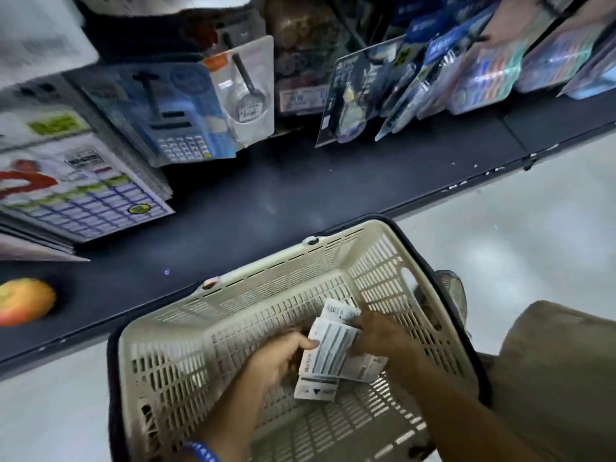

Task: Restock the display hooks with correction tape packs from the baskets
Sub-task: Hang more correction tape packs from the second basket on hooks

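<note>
A cream plastic basket (233, 328) sits on the floor below me, against the dark base shelf. Both my hands reach into it. My left hand (283, 356) grips the left edge of a stack of white correction tape packs (328, 353), which show their printed backs. My right hand (376, 333) pinches the packs from the right side, its fingers curled over the top ones. Another pack (340, 310) sticks out behind the stack. Blue and dark carded packs (433, 71) hang on the display hooks at the upper right.
A dark base shelf (266, 201) runs diagonally in front of the basket. Calculator packs (173, 118) and gridded boards (83, 195) hang or lean at the left. An orange ball (23, 301) lies on the shelf at the far left. My knee (560, 361) is at the right.
</note>
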`<action>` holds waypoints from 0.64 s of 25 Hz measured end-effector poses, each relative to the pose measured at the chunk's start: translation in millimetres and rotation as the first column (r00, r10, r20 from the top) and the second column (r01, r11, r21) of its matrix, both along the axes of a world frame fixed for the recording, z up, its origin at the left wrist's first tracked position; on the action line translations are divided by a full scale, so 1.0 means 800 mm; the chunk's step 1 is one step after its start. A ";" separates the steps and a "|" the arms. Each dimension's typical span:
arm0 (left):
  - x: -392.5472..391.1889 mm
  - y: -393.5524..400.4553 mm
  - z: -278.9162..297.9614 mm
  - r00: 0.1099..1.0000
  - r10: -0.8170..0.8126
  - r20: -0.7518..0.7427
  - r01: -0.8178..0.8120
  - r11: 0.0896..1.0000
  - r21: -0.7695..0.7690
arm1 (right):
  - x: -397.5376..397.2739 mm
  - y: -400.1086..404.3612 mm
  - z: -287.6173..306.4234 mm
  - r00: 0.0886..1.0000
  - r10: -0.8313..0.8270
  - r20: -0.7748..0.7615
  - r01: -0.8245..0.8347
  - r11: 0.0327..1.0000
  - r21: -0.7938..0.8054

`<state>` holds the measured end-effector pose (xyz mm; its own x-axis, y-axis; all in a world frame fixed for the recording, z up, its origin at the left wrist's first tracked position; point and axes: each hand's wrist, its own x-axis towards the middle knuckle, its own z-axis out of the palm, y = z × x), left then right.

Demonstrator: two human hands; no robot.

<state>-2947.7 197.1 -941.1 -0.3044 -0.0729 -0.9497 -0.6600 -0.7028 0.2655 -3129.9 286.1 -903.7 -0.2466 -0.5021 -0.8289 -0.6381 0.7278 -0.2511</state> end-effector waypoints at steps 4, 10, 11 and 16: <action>0.005 -0.006 0.050 0.977 0.129 -0.169 -0.107 0.986 0.129 | 0.000 0.005 0.037 0.991 0.022 0.129 -0.004 0.991 -0.133; 0.009 -0.042 0.173 0.882 0.315 -0.350 -0.343 0.939 -0.021 | 0.014 -0.023 0.145 0.840 -0.243 0.485 0.393 0.889 -0.235; 0.000 -0.052 0.203 0.855 0.354 -0.380 -0.421 0.901 -0.109 | 0.012 -0.035 0.175 0.831 -0.229 0.506 0.406 0.872 -0.273; -0.026 -0.104 0.379 0.704 0.377 -0.602 -0.664 0.649 -0.370 | -0.024 -0.086 0.378 0.850 -0.027 0.526 0.314 0.828 -0.465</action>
